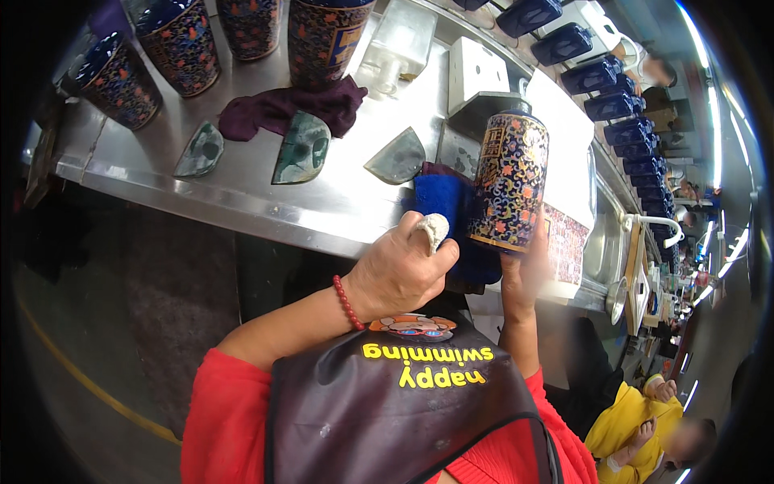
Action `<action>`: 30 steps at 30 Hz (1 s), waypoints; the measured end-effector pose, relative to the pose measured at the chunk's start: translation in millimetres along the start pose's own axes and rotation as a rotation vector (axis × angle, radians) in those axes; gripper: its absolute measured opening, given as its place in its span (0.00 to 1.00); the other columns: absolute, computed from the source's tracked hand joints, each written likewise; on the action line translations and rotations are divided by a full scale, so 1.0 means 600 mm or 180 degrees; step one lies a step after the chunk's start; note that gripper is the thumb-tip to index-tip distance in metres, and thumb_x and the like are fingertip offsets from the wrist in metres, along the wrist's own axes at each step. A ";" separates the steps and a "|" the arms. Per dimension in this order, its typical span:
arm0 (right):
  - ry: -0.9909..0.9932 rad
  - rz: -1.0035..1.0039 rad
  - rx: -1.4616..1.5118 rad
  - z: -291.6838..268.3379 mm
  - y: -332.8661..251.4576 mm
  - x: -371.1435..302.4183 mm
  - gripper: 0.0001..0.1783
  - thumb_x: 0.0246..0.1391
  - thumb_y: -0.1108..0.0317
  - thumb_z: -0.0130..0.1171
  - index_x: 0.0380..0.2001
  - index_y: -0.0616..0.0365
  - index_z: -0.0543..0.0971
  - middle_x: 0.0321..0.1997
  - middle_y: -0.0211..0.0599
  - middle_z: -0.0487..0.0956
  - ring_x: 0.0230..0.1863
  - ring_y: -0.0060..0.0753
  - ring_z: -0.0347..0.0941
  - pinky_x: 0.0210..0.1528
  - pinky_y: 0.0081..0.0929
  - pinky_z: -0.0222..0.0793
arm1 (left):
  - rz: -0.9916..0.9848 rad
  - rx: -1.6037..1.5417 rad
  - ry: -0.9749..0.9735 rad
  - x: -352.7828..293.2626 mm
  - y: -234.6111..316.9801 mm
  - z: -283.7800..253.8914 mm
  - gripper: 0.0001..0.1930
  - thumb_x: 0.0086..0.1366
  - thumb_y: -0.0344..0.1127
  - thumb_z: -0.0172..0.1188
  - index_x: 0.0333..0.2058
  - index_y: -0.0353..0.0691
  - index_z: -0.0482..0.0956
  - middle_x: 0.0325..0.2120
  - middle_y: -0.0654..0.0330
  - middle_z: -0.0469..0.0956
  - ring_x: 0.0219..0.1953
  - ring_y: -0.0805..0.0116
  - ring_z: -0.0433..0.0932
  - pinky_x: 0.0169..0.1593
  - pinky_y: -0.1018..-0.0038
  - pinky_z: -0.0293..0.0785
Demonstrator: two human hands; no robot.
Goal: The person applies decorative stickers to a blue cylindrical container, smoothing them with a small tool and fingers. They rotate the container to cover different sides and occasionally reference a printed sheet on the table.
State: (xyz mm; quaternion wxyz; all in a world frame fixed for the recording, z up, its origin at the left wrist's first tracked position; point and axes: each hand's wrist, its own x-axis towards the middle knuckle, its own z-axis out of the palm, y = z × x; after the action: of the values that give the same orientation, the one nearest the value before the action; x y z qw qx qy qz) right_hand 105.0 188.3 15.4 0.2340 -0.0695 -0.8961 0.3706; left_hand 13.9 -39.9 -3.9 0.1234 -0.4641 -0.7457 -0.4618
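My right hand [526,273] is closed around the lower part of a patterned bottle [509,185]. The bottle is dark blue with dense gold, orange and blue floral decoration, held tilted with its neck away from me. My left hand [403,270] is curled just left of the bottle's base, apart from it. At its fingertips pokes out a small whitish, cloth-like piece [436,230]; whether it is gripped or wrapped round a finger is hard to see. Beyond that hand, a blue cloth [442,202] hangs over the metal table's edge.
Three green-stained scrapers [302,149] and a purple cloth [262,114] lie on the metal table [282,218]. Several patterned bottles [330,40] stand at the back left. Rows of blue bottles [601,73] line the right. A person in yellow [625,427] sits at lower right.
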 end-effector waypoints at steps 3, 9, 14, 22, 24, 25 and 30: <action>0.0036 0.0069 -0.0009 -0.006 -0.006 0.005 0.53 0.59 0.46 0.69 0.71 0.76 0.58 0.66 0.56 0.72 0.63 0.46 0.73 0.63 0.35 0.69 | 0.0178 -0.0079 -0.0168 0.005 -0.009 -0.009 0.14 0.49 0.31 0.69 0.35 0.40 0.77 0.34 0.50 0.72 0.42 0.50 0.71 0.42 0.63 0.77; -0.0281 0.0104 -0.0303 0.001 -0.010 0.006 0.57 0.54 0.46 0.72 0.72 0.75 0.56 0.65 0.56 0.72 0.63 0.46 0.71 0.63 0.39 0.67 | -0.0148 -0.0233 -0.0459 0.018 -0.007 -0.043 0.14 0.52 0.38 0.71 0.34 0.39 0.78 0.40 0.49 0.76 0.47 0.47 0.72 0.55 0.55 0.70; -0.0246 -0.0358 -0.0830 0.009 -0.004 0.009 0.59 0.56 0.42 0.70 0.72 0.77 0.55 0.66 0.58 0.71 0.65 0.50 0.71 0.66 0.42 0.66 | -0.0445 0.0218 -0.0502 0.043 -0.015 -0.032 0.41 0.63 0.62 0.62 0.63 0.33 0.70 0.60 0.42 0.70 0.63 0.42 0.63 0.69 0.45 0.53; -0.0224 -0.0518 -0.0806 0.011 -0.005 0.016 0.54 0.44 0.66 0.78 0.68 0.79 0.61 0.64 0.64 0.71 0.61 0.62 0.71 0.64 0.48 0.68 | -0.0503 0.0518 -0.0668 0.063 -0.001 0.011 0.54 0.64 0.71 0.55 0.72 0.29 0.55 0.68 0.36 0.60 0.71 0.38 0.53 0.72 0.39 0.39; -0.0257 -0.0547 -0.0848 0.008 -0.007 0.017 0.55 0.43 0.67 0.78 0.69 0.78 0.60 0.66 0.64 0.70 0.63 0.63 0.71 0.65 0.48 0.68 | -0.0440 0.0581 -0.0676 0.064 0.003 0.013 0.55 0.64 0.73 0.53 0.72 0.28 0.54 0.68 0.35 0.59 0.71 0.37 0.53 0.72 0.38 0.39; -0.0323 -0.0552 -0.0762 0.005 -0.009 0.018 0.56 0.42 0.67 0.79 0.70 0.77 0.58 0.69 0.64 0.68 0.65 0.64 0.69 0.66 0.48 0.67 | -0.0442 0.0607 -0.0716 0.065 0.006 0.012 0.56 0.64 0.74 0.52 0.73 0.28 0.54 0.69 0.35 0.59 0.71 0.36 0.54 0.72 0.38 0.39; -0.0597 -0.0553 -0.0326 -0.019 -0.013 0.038 0.57 0.57 0.40 0.64 0.72 0.76 0.55 0.72 0.69 0.62 0.71 0.68 0.62 0.71 0.50 0.60 | -0.0232 0.0315 -0.0732 0.089 -0.004 -0.001 0.57 0.66 0.77 0.45 0.73 0.27 0.50 0.70 0.32 0.56 0.72 0.34 0.53 0.73 0.38 0.36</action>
State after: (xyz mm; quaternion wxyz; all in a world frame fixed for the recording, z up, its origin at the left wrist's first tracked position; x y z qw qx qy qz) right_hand 90.8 196.6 36.1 0.1765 0.0315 -0.9345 0.3076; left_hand -17.0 -9.9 28.0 0.0429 -0.4799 -0.7933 -0.3723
